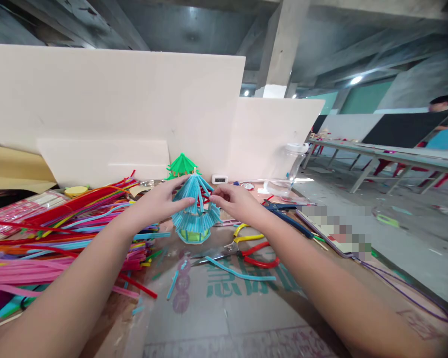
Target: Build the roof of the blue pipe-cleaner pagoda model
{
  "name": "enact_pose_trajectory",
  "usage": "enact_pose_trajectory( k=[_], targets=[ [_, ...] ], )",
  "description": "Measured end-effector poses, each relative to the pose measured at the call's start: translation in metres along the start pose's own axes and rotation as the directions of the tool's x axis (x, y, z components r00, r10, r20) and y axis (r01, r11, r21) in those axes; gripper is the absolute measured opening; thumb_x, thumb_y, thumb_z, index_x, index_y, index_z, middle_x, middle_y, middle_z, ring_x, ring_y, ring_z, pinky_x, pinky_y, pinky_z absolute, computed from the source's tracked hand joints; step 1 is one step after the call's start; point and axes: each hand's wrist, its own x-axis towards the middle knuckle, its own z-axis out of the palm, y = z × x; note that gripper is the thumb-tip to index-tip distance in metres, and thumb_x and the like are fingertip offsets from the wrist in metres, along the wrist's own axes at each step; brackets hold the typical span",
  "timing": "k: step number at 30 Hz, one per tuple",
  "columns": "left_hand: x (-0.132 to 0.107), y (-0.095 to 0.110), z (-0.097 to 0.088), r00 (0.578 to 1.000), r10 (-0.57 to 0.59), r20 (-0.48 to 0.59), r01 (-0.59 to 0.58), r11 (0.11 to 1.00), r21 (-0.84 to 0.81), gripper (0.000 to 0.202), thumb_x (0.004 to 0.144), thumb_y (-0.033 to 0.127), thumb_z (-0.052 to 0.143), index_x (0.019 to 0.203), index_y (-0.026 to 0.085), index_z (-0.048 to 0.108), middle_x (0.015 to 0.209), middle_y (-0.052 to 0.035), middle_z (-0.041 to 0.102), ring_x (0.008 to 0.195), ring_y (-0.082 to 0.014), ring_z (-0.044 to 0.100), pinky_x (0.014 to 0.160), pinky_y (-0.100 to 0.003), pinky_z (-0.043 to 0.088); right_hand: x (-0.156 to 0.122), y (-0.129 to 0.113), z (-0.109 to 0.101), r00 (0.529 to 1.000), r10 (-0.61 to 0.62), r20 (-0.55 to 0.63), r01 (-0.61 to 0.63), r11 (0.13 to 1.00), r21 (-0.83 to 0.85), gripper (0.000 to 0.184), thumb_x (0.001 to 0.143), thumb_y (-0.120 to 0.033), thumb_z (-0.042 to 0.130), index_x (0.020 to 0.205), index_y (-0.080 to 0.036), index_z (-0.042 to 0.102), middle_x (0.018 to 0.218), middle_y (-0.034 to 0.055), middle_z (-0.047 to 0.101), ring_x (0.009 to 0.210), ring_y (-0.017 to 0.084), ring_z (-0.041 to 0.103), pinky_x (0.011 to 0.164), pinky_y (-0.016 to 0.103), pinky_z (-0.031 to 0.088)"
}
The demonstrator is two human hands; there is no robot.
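A small light-blue pagoda model [196,211] made of pipe cleaners stands on the table in front of me. My left hand [160,201] rests against its roof from the left, fingers curled and pinching the blue strands. From the right, my right hand [236,200] pinches the roof strands near the top. A green model of the same kind [181,166] stands just behind it.
A big heap of coloured pipe cleaners [59,233] fills the left. Red-handled pliers [257,254], yellow-handled pliers [246,233], blue scissors [283,211] and a loose blue strand [239,272] lie near. A clear jar [288,169], small clock [219,179], white boards behind. A person stands far right.
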Motion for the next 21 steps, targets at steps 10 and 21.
enact_pose_trajectory(
  k=[10, 21],
  targets=[
    [0.004, 0.003, 0.010, 0.990, 0.043, -0.138, -0.054, 0.995, -0.083, 0.051, 0.087, 0.053, 0.053, 0.125, 0.020, 0.058, 0.124, -0.0082, 0.065, 0.113, -0.0254, 0.061, 0.099, -0.040, 0.047, -0.010, -0.016, -0.021, 0.997, -0.025, 0.070, 0.031, 0.995, -0.098, 0.021, 0.091, -0.031, 0.053, 0.078, -0.018, 0.062, 0.069, -0.0020, 0.059, 0.062, 0.010, 0.050, 0.057, 0.024, 0.029],
    [-0.002, 0.028, 0.006, 0.984, 0.091, -0.151, -0.091, 0.996, 0.007, 0.033, 0.088, 0.046, 0.054, 0.106, 0.021, 0.064, 0.109, -0.0045, 0.069, 0.103, -0.0240, 0.063, 0.090, -0.037, 0.049, -0.015, -0.030, -0.028, 0.998, -0.041, 0.052, 0.048, 0.990, -0.130, 0.021, 0.091, -0.034, 0.054, 0.077, -0.019, 0.060, 0.067, -0.0020, 0.061, 0.060, 0.011, 0.051, 0.055, 0.024, 0.028]
  ],
)
